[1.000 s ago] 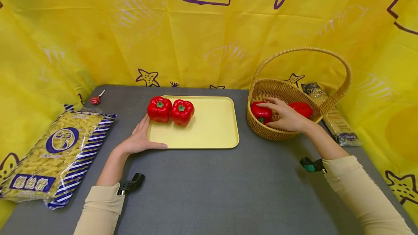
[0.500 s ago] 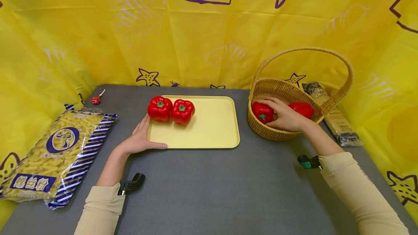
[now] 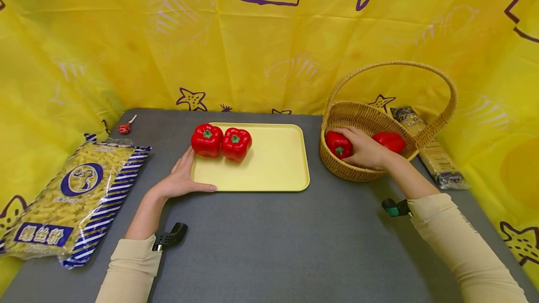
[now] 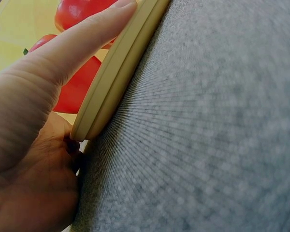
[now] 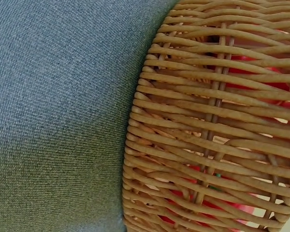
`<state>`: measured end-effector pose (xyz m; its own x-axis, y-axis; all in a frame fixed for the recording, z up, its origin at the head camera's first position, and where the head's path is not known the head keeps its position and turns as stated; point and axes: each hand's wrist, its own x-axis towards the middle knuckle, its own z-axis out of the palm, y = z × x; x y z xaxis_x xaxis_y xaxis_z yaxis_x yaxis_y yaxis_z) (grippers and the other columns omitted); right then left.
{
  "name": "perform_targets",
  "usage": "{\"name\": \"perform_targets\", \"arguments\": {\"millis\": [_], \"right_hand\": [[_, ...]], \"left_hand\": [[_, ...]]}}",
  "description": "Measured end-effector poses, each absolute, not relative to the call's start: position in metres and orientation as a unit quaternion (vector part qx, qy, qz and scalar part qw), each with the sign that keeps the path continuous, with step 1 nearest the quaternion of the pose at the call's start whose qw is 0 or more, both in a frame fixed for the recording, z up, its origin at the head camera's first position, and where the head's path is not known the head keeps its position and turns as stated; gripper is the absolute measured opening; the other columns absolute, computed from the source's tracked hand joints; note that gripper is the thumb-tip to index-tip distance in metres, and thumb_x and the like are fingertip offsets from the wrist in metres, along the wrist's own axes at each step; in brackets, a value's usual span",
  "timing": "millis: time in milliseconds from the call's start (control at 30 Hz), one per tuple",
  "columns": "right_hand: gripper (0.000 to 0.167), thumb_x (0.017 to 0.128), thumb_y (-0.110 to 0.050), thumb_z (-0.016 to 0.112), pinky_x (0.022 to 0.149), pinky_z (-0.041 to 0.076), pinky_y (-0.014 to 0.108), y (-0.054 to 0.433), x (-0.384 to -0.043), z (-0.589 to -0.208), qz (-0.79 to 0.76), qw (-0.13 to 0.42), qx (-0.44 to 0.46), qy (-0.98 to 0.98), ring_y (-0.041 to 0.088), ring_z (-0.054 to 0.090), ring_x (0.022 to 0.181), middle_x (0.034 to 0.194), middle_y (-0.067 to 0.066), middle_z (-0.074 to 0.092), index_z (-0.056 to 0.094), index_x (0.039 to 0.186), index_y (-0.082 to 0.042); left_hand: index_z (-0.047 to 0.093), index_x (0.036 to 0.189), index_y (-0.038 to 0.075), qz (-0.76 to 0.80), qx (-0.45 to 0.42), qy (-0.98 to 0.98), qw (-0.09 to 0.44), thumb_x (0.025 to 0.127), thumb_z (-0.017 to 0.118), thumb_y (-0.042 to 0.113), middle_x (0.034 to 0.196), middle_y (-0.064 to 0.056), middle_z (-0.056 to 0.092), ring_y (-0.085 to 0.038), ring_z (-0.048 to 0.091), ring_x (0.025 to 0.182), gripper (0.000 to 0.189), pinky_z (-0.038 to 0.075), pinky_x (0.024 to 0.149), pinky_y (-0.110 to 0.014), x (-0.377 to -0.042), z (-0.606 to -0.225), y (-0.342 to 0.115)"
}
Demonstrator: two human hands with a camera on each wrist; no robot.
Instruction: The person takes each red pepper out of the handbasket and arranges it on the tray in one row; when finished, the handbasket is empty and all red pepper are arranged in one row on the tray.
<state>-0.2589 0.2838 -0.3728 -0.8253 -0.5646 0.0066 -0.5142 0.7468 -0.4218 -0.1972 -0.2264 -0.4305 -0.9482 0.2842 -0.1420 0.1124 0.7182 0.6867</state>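
Observation:
In the head view my right hand [image 3: 365, 148] reaches into the wicker basket [image 3: 345, 171] and grips a red bell pepper [image 3: 338, 145], its green stem facing front. A second red pepper [image 3: 389, 142] lies at the basket's right side. My left hand [image 3: 181, 179] rests against the left end of the pale yellow tray [image 3: 273, 167], fingers straight along its side; the left wrist view has the thumb [image 4: 72, 48] laid on the tray's rim [image 4: 118, 72]. Two red bell peppers, one [image 3: 207, 140] left and one [image 3: 236, 144] right, sit side by side on the tray.
A large pasta bag [image 3: 76, 200] lies on the left, a lollipop [image 3: 125, 127] behind it. Another narrow food packet [image 3: 438, 162] lies right of the basket. The basket's tall handle [image 3: 391, 63] arches over it. A yellow curtain [image 3: 252, 60] closes off the back.
My right hand's fingers have closed around the bell pepper in the basket, which has turned so its stem faces forward more. The left hand and tray have stayed put.

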Motion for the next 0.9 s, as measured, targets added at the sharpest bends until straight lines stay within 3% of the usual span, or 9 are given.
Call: {"name": "perform_targets", "arguments": {"millis": [500, 900], "right_hand": [[0.080, 0.077, -0.025, 0.083, 0.089, 0.047, 0.053, 0.294, -0.258, -0.371, -0.222, 0.038, -0.246, 0.943, 0.035, 0.055, 0.111, 0.127, 0.019, 0.055, 0.042, 0.142, -0.002], [0.090, 0.084, -0.047, 0.074, 0.088, 0.050, 0.050, 0.298, -0.245, -0.355, -0.293, 0.095, -0.126, 0.943, 0.034, 0.059, 0.109, 0.130, 0.021, 0.054, 0.029, 0.151, -0.006]], "left_hand": [[-0.011, 0.155, 0.007, 0.361, 0.112, 0.918, 0.119, 0.071, 0.083, 0.048, 0.161, -0.019, -0.010, -0.040, -0.006, 0.146, 0.133, -0.001, 0.112, -0.064, -0.199, -0.431, -0.227], [-0.012, 0.154, 0.006, 0.360, 0.111, 0.918, 0.126, 0.072, 0.082, 0.050, 0.160, -0.020, -0.012, -0.041, -0.007, 0.146, 0.133, -0.002, 0.111, -0.064, -0.199, -0.430, -0.227]]}}
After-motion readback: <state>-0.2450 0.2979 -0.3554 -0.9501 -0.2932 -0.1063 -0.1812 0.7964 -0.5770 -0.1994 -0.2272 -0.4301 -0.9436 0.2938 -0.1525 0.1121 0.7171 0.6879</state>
